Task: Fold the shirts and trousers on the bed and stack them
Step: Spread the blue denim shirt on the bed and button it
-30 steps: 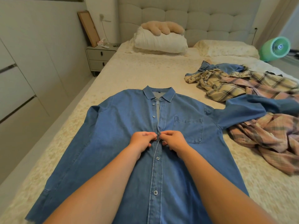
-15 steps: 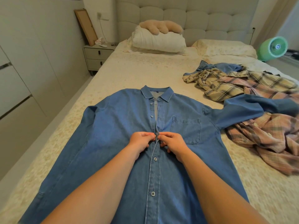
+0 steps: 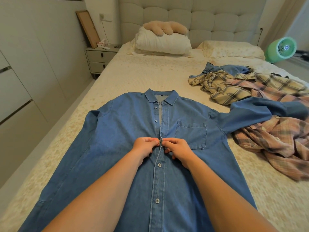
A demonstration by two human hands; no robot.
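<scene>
A blue denim shirt (image 3: 117, 144) lies flat, front up, on the bed (image 3: 143, 76), collar pointing to the headboard. Its lower buttons are fastened; the top part of the placket stands open. My left hand (image 3: 144, 147) and my right hand (image 3: 178, 149) meet at the placket at chest height, each pinching one edge of the shirt front around a button. The shirt's right sleeve stretches out over a heap of plaid shirts (image 3: 260, 118) at the right.
A folded white duvet (image 3: 163, 41) with a beige plush on top and a pillow (image 3: 232, 49) sit at the headboard. A nightstand (image 3: 99, 60) stands left of the bed, wardrobes along the left wall, a green fan (image 3: 282, 49) at the far right.
Both hands stay pinched at the same spot on the placket. The view has shifted slightly; the shirt has not moved.
</scene>
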